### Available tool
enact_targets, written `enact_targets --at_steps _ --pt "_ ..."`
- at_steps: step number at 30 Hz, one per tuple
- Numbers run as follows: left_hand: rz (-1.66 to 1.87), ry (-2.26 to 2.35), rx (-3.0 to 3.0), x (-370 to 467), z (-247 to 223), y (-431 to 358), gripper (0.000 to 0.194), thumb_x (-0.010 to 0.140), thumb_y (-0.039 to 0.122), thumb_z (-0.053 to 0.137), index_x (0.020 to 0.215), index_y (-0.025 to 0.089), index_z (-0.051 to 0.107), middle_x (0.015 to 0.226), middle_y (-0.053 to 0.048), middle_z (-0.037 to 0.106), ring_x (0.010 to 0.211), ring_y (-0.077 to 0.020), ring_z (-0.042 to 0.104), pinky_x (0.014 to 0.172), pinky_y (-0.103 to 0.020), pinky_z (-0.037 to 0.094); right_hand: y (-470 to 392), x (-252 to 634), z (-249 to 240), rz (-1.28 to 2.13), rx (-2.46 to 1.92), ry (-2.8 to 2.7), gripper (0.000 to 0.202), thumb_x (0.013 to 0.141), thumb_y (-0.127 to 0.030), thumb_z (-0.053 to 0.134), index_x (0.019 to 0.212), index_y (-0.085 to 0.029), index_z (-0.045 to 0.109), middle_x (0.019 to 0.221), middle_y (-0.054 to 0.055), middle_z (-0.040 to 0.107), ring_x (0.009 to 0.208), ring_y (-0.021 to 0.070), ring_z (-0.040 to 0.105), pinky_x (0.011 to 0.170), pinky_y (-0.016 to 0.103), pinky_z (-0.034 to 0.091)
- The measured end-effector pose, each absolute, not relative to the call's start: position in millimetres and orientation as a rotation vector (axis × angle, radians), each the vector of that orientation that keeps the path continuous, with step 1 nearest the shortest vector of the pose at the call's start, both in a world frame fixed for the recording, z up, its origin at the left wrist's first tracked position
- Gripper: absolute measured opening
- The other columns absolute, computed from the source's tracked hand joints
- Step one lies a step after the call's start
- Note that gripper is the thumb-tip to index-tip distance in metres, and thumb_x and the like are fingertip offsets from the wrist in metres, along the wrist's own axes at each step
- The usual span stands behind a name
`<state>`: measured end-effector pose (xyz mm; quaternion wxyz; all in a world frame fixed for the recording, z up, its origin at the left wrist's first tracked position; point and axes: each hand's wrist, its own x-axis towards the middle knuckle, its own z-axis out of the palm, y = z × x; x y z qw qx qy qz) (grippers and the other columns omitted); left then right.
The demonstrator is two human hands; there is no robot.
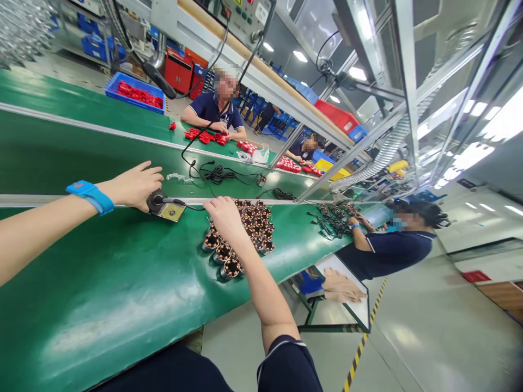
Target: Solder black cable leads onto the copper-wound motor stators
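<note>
My left hand (pixel 137 186), with a blue wristband (pixel 90 196), has its fingers spread. Its thumb side is beside a black round fitting on a small metal-plated block (pixel 168 211) at the bench's rail. From this fitting a black cable (pixel 188 206) runs toward my right hand (pixel 225 219). That hand reaches over a cluster of motor stators (pixel 258 224) with copper windings, its fingers bent downward. The fingertips are partly hidden, so what they grip cannot be made out. Several stators (pixel 231 268) stand upright below my right wrist on the green bench (pixel 122 294).
Black cords (pixel 218 174) lie on the lower strip beyond the rail. Across it, a person (pixel 220 111) handles red parts (pixel 204 136) near a blue bin (pixel 134 92). At right, another person (pixel 392 245) works at bundled cables (pixel 333 223). A metal post (pixel 316 171) rises from the bench.
</note>
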<state>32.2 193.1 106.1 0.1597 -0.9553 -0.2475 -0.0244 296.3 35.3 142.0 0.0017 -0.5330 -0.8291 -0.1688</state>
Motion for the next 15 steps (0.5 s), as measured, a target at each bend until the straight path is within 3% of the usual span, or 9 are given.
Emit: enact_targets --at_steps 4,10,15 --pt "-0.127 -0.759 -2.71 47 91 191 0.053 0.056 0.052 0.078 0.089 0.011 0.076 0.114 -0.019 0.067 0.128 -0.0405 0.045 0.114 -0.054 0.021 58 321 151 -0.655 -1.814 -2.61 0.018 0.1 -0.015 0.045 0.101 -0.016 0.062 0.099 0.01 0.063 0.102 0.0242 0.051 0.097 0.037 0.032" --pt "-0.171 -0.873 -2.8 100 80 183 0.069 0.053 0.066 0.077 0.092 0.009 0.077 0.112 -0.021 0.068 0.125 -0.0412 0.047 0.114 -0.053 0.02 70 375 130 -0.745 -1.975 -2.45 0.022 0.093 -0.005 0.048 0.087 -0.013 0.067 0.088 0.011 0.066 0.09 0.0239 0.058 0.089 0.036 0.037" --pt "-0.25 -0.956 -2.847 124 76 176 0.072 0.056 0.067 0.078 0.096 0.008 0.076 0.115 -0.022 0.067 0.126 -0.042 0.048 0.115 -0.054 0.021 71 405 101 -0.723 -2.077 -2.329 0.027 0.09 -0.001 0.048 0.099 -0.014 0.069 0.098 0.012 0.068 0.097 0.0232 0.061 0.09 0.035 0.04"
